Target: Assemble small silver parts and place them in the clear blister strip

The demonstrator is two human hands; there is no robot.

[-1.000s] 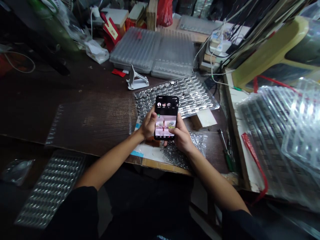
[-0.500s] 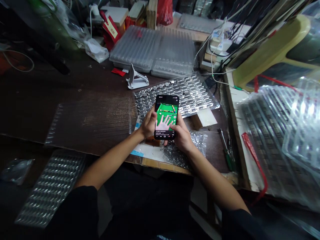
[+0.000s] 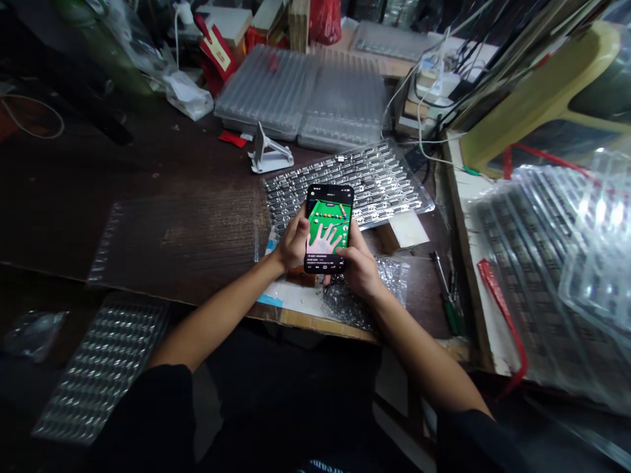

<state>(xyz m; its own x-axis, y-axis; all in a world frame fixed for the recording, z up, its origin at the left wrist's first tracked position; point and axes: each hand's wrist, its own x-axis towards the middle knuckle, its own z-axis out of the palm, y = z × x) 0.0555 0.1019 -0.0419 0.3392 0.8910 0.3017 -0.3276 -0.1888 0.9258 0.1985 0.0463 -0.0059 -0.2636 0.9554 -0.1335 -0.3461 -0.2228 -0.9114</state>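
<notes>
A black smartphone (image 3: 328, 226) with a lit screen showing a green picture is held upright above the front edge of the dark wooden table (image 3: 73, 197). My left hand (image 3: 292, 244) grips its left side with the thumb on the screen. My right hand (image 3: 359, 266) wraps its lower right side. Just behind the phone lies a clear plastic tray (image 3: 374, 180) filled with rows of small metal parts. Under my right hand sits a crumpled clear plastic bag (image 3: 389, 279).
An empty clear tray (image 3: 182, 230) lies left of the phone, a white phone stand (image 3: 269, 156) behind it, and stacked clear trays (image 3: 305, 105) at the back. Screwdrivers (image 3: 446, 295) lie to the right. More trays (image 3: 557, 276) pile up at far right, another tray (image 3: 103, 368) at lower left.
The phone screen switched from a pale picture with small round icons to a green picture with a hand. Both hands keep nearly the same grip and place.
</notes>
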